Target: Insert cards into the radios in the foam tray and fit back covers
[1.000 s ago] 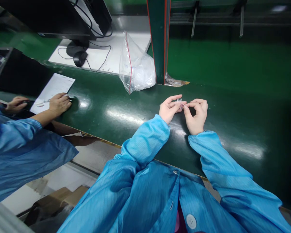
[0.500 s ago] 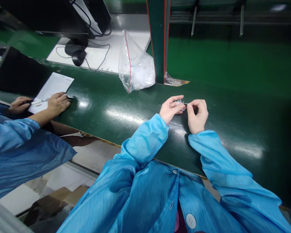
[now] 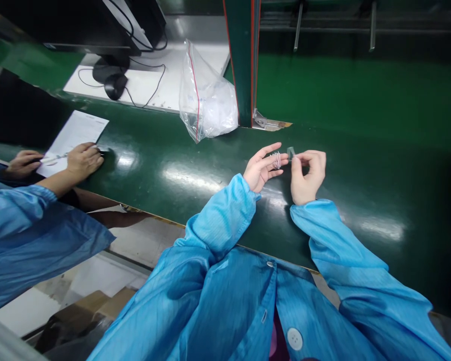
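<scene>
My left hand (image 3: 262, 169) hovers just above the dark green belt (image 3: 195, 165), pinching a small bundle of thin clear wire-like parts (image 3: 277, 160) between thumb and fingertips, the other fingers spread. My right hand (image 3: 308, 173) is curled close beside it, thumb and forefinger pinching a tiny clear rectangular piece (image 3: 290, 152) held upright. A small gap separates the two pieces. Both arms wear light blue sleeves.
A clear plastic bag (image 3: 206, 100) with a red strip leans by a green post (image 3: 244, 60). A co-worker's hands (image 3: 83, 160) rest on a paper sheet (image 3: 73, 138) at left. A mouse (image 3: 115, 85) and monitor base sit on a white board behind.
My right hand has pulled the tiny clear piece away from the bundle in my left hand; the two hands have drifted slightly apart.
</scene>
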Demonstrator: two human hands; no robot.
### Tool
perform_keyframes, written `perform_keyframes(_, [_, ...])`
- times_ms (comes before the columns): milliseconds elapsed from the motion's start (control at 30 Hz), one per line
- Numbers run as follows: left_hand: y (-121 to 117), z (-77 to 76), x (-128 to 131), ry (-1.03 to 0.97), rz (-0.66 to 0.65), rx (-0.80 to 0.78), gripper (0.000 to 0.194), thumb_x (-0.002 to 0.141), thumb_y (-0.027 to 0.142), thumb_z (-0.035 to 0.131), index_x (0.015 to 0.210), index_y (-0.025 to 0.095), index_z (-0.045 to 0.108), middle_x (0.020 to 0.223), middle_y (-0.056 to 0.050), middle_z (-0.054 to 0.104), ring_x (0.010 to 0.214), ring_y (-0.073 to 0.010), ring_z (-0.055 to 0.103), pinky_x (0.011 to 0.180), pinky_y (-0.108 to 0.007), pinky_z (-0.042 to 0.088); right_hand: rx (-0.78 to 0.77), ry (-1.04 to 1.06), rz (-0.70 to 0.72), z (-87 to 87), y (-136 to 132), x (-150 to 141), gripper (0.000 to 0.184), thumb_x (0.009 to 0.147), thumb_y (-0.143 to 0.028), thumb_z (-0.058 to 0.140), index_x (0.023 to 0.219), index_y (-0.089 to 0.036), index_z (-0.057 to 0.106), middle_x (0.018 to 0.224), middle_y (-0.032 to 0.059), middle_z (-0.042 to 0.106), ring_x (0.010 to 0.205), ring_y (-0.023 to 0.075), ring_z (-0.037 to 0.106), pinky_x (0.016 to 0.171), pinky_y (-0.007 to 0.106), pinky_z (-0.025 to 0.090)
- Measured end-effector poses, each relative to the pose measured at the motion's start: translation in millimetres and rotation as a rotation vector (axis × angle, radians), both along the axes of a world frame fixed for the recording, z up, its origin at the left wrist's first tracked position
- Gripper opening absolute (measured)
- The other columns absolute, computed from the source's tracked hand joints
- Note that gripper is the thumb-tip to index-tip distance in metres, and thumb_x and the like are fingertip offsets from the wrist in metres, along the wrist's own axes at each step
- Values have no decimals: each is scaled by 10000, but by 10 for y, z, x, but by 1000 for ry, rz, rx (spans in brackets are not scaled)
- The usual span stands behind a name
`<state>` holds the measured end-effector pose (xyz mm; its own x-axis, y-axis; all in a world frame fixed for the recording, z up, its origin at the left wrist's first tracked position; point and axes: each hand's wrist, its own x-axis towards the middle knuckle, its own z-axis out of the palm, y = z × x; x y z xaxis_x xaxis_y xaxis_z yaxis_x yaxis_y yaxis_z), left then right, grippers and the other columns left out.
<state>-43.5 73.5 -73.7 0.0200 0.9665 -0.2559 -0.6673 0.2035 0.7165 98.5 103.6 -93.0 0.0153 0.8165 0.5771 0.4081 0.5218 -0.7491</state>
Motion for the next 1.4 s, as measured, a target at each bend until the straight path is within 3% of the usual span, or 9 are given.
perform_keyframes(133, [-2, -4, -12, -8, -11, 16, 446, 806, 330, 645, 1245, 256, 610, 1077, -30, 753, 992, -175, 705, 877, -315, 526, 34, -155, 18, 8, -19, -17, 116, 910, -321, 621, 903, -206, 638, 964, 52, 584, 990, 200, 563, 911, 403, 446])
perform_keyframes(400, [9, -38, -23, -2, -14, 85, 462, 827, 322, 667, 1279, 256, 601, 1108, -47, 759, 1118, -204, 690, 1052, -396, 483, 18, -191, 27, 13, -8, -19, 128, 889, -329, 643, 850, -207, 656, 958, 56, 581, 971, 207, 561, 921, 416, 429])
perform_keyframes(600, [-11, -35, 9, 51, 19, 142, 628, 737, 255, 810, 1317, 291, 572, 1171, -28, 733, 1165, -198, 672, 977, -319, 525, 17, -133, 37, 2, -11, -3, 122, 918, -320, 584, 886, -208, 618, 984, 57, 584, 1001, 208, 558, 929, 425, 428])
perform_keyframes(767, [-14, -10, 36, 176, 44, 98, 703, 710, 334, 848, 1348, 285, 555, 1166, -55, 739, 1091, -215, 705, 841, -277, 553, -16, -78, 28, -34, -3, 9, 122, 925, -318, 542, 923, -209, 595, 1016, 69, 570, 1022, 213, 544, 921, 430, 447])
perform_keyframes(1033, [-16, 19, 9, 142, 26, 109, 497, 850, 375, 679, 1324, 256, 587, 1110, -52, 763, 1042, -192, 719, 821, -268, 546, 47, -101, 47, 22, -46, 4, 133, 936, -313, 542, 975, -201, 604, 1028, 70, 577, 1046, 211, 552, 941, 425, 443])
perform_keyframes(1167, [-26, 36, 24, 140, 17, 134, 517, 814, 292, 651, 1324, 238, 591, 1098, -47, 769, 973, -171, 718, 869, -299, 542, 136, -181, 37, 59, -79, -17, 107, 899, -297, 612, 942, -202, 637, 1014, 62, 568, 1024, 200, 550, 947, 409, 427])
perform_keyframes(1400, [-65, 15, 79, 261, 4, 220, 528, 877, 274, 572, 1403, 227, 549, 1193, -47, 743, 1123, -219, 665, 955, -336, 514, 168, -244, 6, 16, -50, -39, 126, 860, -315, 670, 903, -200, 640, 1003, 67, 565, 1011, 207, 545, 918, 401, 423])
